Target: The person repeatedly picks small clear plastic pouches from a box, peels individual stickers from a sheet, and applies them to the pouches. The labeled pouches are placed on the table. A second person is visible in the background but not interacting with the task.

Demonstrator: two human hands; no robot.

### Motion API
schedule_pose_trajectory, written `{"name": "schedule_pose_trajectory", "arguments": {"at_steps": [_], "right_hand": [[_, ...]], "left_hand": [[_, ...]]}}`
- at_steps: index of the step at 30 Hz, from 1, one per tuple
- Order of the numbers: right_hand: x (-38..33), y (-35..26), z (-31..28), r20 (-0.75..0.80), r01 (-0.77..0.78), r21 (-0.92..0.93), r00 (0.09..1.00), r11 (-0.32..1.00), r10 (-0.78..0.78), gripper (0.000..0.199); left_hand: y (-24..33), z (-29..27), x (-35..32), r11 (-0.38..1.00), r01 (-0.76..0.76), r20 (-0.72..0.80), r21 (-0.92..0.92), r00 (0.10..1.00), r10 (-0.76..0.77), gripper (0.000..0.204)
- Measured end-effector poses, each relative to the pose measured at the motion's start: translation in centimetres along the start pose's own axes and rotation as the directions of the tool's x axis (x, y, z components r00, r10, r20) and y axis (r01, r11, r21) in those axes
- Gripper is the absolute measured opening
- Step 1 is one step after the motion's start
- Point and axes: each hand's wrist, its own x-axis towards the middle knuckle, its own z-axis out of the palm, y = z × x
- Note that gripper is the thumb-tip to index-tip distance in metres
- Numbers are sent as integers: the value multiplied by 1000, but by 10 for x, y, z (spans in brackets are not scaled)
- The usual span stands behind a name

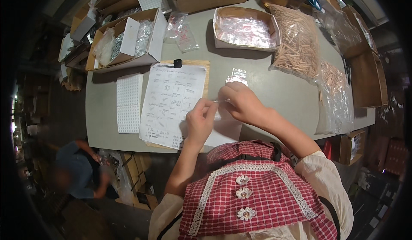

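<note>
My left hand (200, 122) is closed, thumb and fingertips pinched together over the right edge of a printed sheet (169, 107) on a clipboard. Close against it, my right hand (242, 102) bends its fingers inward in a pinch. Between the two sets of fingertips shows a thin clear piece, apparently the edge of a small plastic bag (217, 102); the fingers hide most of it. Just beyond my right hand lies a small shiny clear bag (238, 73), partly covered by that hand. A white sheet (227, 132) lies beneath both hands.
A box of clear bags (245, 30) stands behind, beside a large bag of wooden dowels (296, 40). A hardware box (148, 40) and a sticker sheet (129, 105) are on the left. Another person (79, 169) works at lower left.
</note>
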Motion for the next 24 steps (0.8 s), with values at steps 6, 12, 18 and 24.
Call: {"name": "schedule_pose_trajectory", "arguments": {"at_steps": [6,12,18,24], "right_hand": [[-9,-5,8,-16,128,-226,991,966,-135,27],[-13,3,-10,-51,178,-207,980,962,-193,25],[-17,75,-57,88,-426,-2,901,905,425,20],[-15,83,-31,247,-329,-73,909,941,337,23]], "left_hand": [[-11,0,-1,994,103,42,-36,994,-101,14],[-24,-13,0,889,307,134,-340,951,-277,14],[-55,-40,-4,875,329,7,-355,937,-350,20],[-57,-35,1,878,339,10,-336,934,-357,22]]}}
